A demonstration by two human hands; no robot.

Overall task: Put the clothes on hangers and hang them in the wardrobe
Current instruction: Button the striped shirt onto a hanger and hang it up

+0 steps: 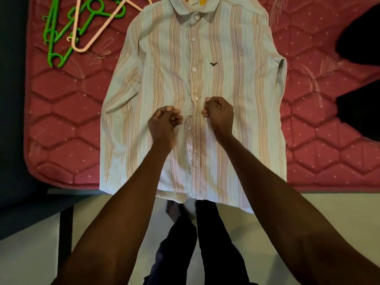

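Shirt (193,99): one, striped, flat on the mattress, hem over its near edge.
Left hand (163,124): fingers curled, pinching the placket.
Right hand (219,114): likewise pinching.
Mattress (67,112): pink, quilted.
Hangers (82,27): several, green and pink, top left.
Floor (30,262): pale.

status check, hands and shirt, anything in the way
Left hand and right hand curled at placket of striped button-up shirt, flat on pink quilted mattress. Green and peach plastic hangers lie apart. Nothing blocking.
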